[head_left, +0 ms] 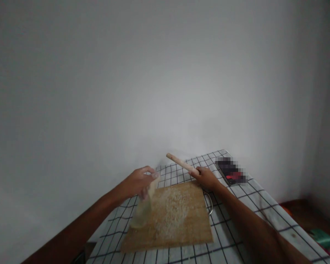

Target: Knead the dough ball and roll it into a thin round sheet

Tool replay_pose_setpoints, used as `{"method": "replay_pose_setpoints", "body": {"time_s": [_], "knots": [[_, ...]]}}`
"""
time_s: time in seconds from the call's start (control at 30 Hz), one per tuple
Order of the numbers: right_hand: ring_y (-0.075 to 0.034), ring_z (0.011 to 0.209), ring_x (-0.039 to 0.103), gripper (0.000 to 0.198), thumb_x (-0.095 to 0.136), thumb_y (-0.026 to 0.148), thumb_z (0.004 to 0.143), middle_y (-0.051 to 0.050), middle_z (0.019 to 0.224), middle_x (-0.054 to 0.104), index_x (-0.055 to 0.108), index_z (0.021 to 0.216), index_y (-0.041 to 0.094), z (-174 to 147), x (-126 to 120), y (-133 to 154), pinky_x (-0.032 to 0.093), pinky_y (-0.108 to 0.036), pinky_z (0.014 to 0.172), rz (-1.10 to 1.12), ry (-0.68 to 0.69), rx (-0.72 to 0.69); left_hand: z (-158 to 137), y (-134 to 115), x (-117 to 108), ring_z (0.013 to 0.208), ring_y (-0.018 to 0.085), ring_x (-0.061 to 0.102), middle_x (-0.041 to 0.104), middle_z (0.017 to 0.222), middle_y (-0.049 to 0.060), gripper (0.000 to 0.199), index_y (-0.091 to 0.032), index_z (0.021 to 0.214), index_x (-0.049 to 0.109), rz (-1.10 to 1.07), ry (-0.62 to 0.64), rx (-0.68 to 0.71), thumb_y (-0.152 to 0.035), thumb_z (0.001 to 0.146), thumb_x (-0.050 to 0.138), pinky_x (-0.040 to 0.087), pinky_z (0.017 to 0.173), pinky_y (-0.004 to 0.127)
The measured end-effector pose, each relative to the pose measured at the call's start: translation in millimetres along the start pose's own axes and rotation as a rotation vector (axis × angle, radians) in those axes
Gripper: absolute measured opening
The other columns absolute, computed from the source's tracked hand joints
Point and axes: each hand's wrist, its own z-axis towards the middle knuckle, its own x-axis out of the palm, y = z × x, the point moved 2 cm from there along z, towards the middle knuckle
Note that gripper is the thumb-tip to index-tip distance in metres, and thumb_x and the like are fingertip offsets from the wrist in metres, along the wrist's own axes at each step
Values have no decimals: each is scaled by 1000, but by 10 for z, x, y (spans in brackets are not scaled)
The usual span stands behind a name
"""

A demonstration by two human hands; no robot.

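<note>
A thin, pale sheet of dough hangs down from my left hand, whose fingers pinch its upper edge. The sheet is blurred, and its lower end is over the left side of a wooden cutting board. White flour is scattered across the middle of the board. My right hand is wrapped round one end of a wooden rolling pin. The pin is raised above the board's far right corner and slants up to the left.
The board lies on a white cloth with a dark grid, and has a metal ring handle on its right. A pixelated dark object lies at the back right. Behind stands a plain wall. A green item sits beyond the right edge.
</note>
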Motion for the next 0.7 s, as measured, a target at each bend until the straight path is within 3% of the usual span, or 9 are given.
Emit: {"method": "replay_pose_setpoints", "body": {"time_s": [0.03,0.1,0.2,0.27,0.33,0.4,0.47,0.6,0.7], "knots": [[-17,71,61,46,51,61,93,-7,81,71,68,85,18,-3,-8,0,33,-26,61,2,0,-4,43,-83,121,46,17,61,67,67,0,61,-21,112,59,-52,66,7,-71,77,63,45,41,25],[-17,71,60,47,49,61,94,-6,80,70,67,85,18,-7,-25,-1,34,-26,60,9,-7,-10,90,-245,200,44,15,60,66,68,-1,60,-22,121,56,-98,49,105,-68,82,60,47,43,24],[-17,71,60,49,47,62,94,-6,79,69,67,85,18,-5,-38,-8,34,-26,59,27,-17,-11,65,-292,78,47,15,60,64,67,-1,52,-20,119,57,-89,-33,213,-61,88,56,48,45,25],[-18,69,59,49,48,62,94,-5,77,68,68,85,19,2,-35,-17,34,-26,58,40,-16,-7,9,-155,16,65,19,68,69,76,3,43,-20,114,62,-2,-87,266,-56,92,53,56,59,30],[-18,68,59,48,49,62,92,-4,74,67,68,85,19,10,-26,-26,33,-26,57,50,-12,-1,-54,69,93,95,24,70,73,98,8,36,-20,110,67,143,-129,344,-49,95,49,57,83,37],[-17,66,58,49,49,63,92,-4,72,66,68,84,19,12,-19,-31,33,-26,56,54,-8,3,-102,313,338,118,27,62,70,122,10,36,-21,112,70,296,-124,414,-42,98,44,49,104,43],[-17,64,57,49,49,63,91,-3,70,65,68,82,19,6,-18,-30,32,-26,56,55,-3,2,-123,501,684,136,28,48,60,141,8,39,-24,127,66,449,-104,474,-38,100,41,36,116,48],[-17,62,57,49,47,63,92,-2,66,63,66,80,19,-17,-29,-10,33,-26,55,60,-4,-6,-83,606,1288,149,26,30,35,161,0,52,-31,154,35,663,29,641,-34,102,38,31,121,51],[-17,63,57,49,47,62,92,-2,66,64,67,80,18,-26,-37,8,34,-27,57,64,-11,-16,18,574,1415,150,28,25,28,163,0,54,-29,157,25,725,-11,697,-34,104,35,31,120,53]]}}
